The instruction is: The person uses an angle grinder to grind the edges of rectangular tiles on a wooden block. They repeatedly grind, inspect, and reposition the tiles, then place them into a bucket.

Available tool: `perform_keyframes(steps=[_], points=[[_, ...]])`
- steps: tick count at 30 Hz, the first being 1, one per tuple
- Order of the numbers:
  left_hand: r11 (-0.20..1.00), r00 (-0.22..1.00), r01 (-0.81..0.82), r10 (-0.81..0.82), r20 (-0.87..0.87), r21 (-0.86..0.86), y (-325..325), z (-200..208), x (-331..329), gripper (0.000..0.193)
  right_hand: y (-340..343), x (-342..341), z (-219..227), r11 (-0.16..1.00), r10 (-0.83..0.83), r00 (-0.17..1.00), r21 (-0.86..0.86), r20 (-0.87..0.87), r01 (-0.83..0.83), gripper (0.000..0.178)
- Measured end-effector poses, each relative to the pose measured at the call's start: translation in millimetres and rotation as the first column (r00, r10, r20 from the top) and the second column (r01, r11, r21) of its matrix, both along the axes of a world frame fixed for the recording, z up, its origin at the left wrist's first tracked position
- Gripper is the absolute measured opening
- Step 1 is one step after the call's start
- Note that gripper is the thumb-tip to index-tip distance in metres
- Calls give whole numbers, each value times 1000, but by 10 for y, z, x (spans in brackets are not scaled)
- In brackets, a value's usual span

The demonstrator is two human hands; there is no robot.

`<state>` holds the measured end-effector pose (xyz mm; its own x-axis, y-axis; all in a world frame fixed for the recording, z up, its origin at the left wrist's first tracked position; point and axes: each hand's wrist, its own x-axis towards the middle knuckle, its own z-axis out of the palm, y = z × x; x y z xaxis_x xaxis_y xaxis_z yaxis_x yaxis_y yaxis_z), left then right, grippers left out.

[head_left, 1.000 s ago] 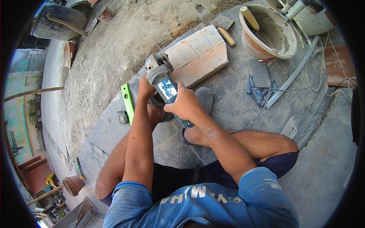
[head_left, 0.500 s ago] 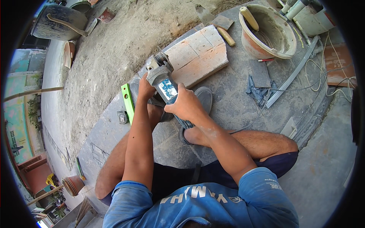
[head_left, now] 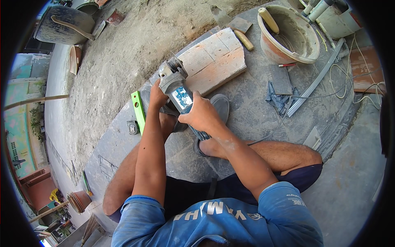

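Both my hands hold an angle grinder (head_left: 181,98) with a dark grey body. My right hand (head_left: 201,113) wraps round its body from the right, thumb on the near side. At the head end, my left hand (head_left: 157,96) grips the left side; its fingers are partly hidden behind the tool. The grinder's disc (head_left: 176,65) stands at the left end of a pale block (head_left: 218,59) with orange patches and thin lines across its top. Whether disc and block touch, I cannot tell. A green level (head_left: 138,111) and a tape measure (head_left: 133,127) lie left of my left forearm.
My shod feet (head_left: 220,108) are close below the block. Farther right stand a mortar-stained bucket (head_left: 269,47), a metal strip (head_left: 308,88) and a blue rag (head_left: 276,101). The cable (head_left: 325,95) runs right across the floor. A trowel (head_left: 243,39) lies behind the block.
Almost nothing differs. The grinder and both hands keep their place at the block's left end, while the whole view has shifted very slightly.
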<state>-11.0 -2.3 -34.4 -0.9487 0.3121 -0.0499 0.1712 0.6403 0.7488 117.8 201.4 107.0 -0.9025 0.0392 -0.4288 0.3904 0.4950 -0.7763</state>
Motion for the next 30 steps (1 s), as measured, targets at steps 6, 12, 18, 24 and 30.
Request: perform_keyframes(steps=[6,12,18,24,30], points=[[1000,999,22,-22,-44,-2,38,-13,-5,37,23,6,16,1000,-1,1000,0,10,1,76],[1000,997,12,-13,-71,-17,33,-48,-12,35,21,22,7,1000,1,1000,12,-2,-1,75],[996,998,11,-5,-70,86,74,-46,4,35,41,34,4,1000,-9,1000,10,8,9,76],[1000,997,-15,16,-80,12,37,-127,-45,37,46,48,31,1000,3,1000,5,13,-3,76],[998,996,-1,7,-84,62,85,-165,-42,37,78,44,38,1000,3,1000,12,29,-3,76]])
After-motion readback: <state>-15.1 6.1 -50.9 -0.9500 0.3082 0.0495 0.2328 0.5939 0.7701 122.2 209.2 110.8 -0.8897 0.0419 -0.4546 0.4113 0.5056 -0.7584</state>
